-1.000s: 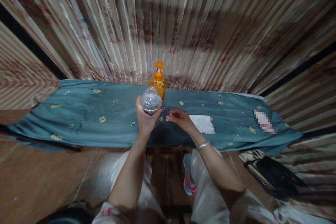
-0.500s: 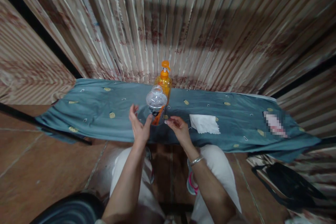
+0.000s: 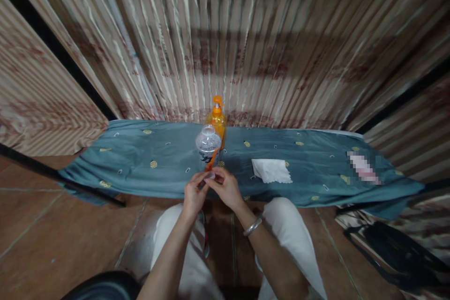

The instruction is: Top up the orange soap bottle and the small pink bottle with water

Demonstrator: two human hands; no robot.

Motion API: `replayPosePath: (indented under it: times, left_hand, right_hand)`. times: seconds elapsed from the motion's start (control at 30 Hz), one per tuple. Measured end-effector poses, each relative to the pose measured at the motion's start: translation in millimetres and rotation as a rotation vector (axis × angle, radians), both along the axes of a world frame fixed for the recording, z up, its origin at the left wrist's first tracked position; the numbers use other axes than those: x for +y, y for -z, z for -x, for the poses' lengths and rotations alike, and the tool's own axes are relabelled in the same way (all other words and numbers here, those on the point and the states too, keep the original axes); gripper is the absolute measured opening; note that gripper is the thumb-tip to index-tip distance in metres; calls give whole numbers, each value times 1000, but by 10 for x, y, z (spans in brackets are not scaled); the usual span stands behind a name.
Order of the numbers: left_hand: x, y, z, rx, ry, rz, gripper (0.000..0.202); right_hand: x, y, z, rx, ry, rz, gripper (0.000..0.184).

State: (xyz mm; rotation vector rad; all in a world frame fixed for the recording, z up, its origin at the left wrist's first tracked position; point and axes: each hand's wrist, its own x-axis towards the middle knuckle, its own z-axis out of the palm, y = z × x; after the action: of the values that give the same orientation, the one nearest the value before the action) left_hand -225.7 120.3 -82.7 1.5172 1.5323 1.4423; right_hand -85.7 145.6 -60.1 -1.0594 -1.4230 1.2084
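In front of the bench's near edge, my left hand (image 3: 195, 193) and my right hand (image 3: 227, 188) meet with their fingers drawn together. Pinched between the fingertips is a small pale, cap-like piece (image 3: 210, 176), partly hidden by them. Just beyond, a clear plastic bottle (image 3: 207, 143) with an orange and dark label stands upright, its mouth uncovered. Neither hand grips this bottle. Close behind it is a yellow-orange pump bottle (image 3: 216, 119), partly covered by the clear one.
A white cloth (image 3: 271, 170) lies right of my hands on the bench's teal patterned cover (image 3: 168, 150). Farther right is a blurred-out pinkish item (image 3: 363, 168). Striped curtains (image 3: 225, 56) hang behind. A black bag (image 3: 397, 248) is at lower right, a dark round seat (image 3: 101, 286) at lower left.
My left hand has left the clear bottle's side and come toward me. My right hand has moved left with the small pale piece, so both hands now meet at it.
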Motion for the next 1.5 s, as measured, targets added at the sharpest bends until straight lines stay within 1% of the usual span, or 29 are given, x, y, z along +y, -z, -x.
replayPosePath:
  times: [0.1,0.17,0.23,0.3,0.4,0.53,0.6,0.67,0.77,0.9,1.03,1.17,1.3,1.4,1.5]
  left_hand:
    - [66,28,141,31,-20,17,25]
    - [106,58,278,62,-52,39,26]
    - [167,83,441,102,-99,67,26]
    - [265,93,603,151,-138,99,25]
    - [468,91,771,237,-158,136,20]
    - [676,122,801,331,-149,151,17]
    - [706,162,771,366,-134,149,16]
    - [698,208,744,396,-118,143,15]
    - [662,262,730,426,-105,131,18]
    - [625,283,734,437,-98,125,26]
    - [589,257,726,418,-101,124,34]
    - [508,171,733,376,-119,111,40]
    - [333,9,711,304,-149,69,36]
    - [141,-117,570,240,-130,14,34]
    - [-18,-203,250,199,-61,-35,36]
  right_hand:
    - [39,-51,-55,-76,-30,-50,38]
    - [67,-90,-129,-119,-25,-76,35]
    - [131,-142,-224,-160,23,-112,32]
    - [265,-225,-323,-198,87,-162,27]
    - [620,-426,-419,-238,173,-243,25]
    - [1222,-805,-372,-357,226,-354,27]
    - [1474,-991,-284,-438,240,-406,33]
    - [1655,-1143,-179,-520,228,-437,40]
    - [1801,-1273,-33,-626,165,-468,43]
    - [1882,-1288,87,-681,125,-458,36]
    - [1918,-1265,93,-663,137,-478,29]
    - [1867,-1328,-51,-667,188,-467,30]
    - [1746,-1413,-304,-680,273,-456,33]
    - [1638,-1420,-497,-655,311,-472,34]
    - [1526,-1383,-647,-636,339,-491,35]
